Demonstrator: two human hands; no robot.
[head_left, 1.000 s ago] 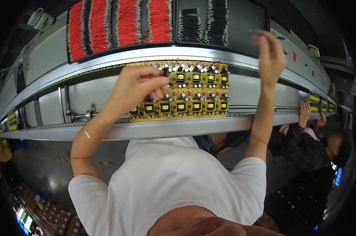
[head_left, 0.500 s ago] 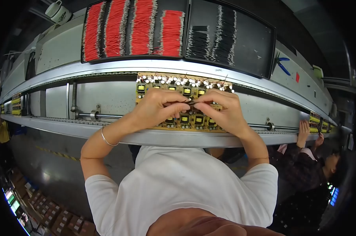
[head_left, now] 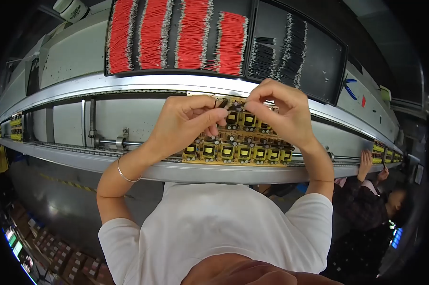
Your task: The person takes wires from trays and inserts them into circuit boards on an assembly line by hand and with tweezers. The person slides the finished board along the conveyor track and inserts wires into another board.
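Below the trays, a yellow-brown circuit board panel lies across the conveyor rails, with rows of yellow-and-black transformers and small capacitors on it. My left hand, a bracelet on its wrist, is over the panel's upper left, pinching a few short black wires. Close beside it, my right hand has thumb and index finger pressed together at the panel's far edge. Dark wire shows at these fingertips, apparently held between them. Both hands cover part of the upper rows.
Behind the conveyor rail, a dark tray holds red wires in bundles; another holds black wires. Blue-handled pliers lie at the right, a mug at the far left. A co-worker's hands are at more boards on the right.
Both my hands have moved away from my body, from the panel's middle toward its far edge. The lower transformer rows are now uncovered. The view has shifted a little.
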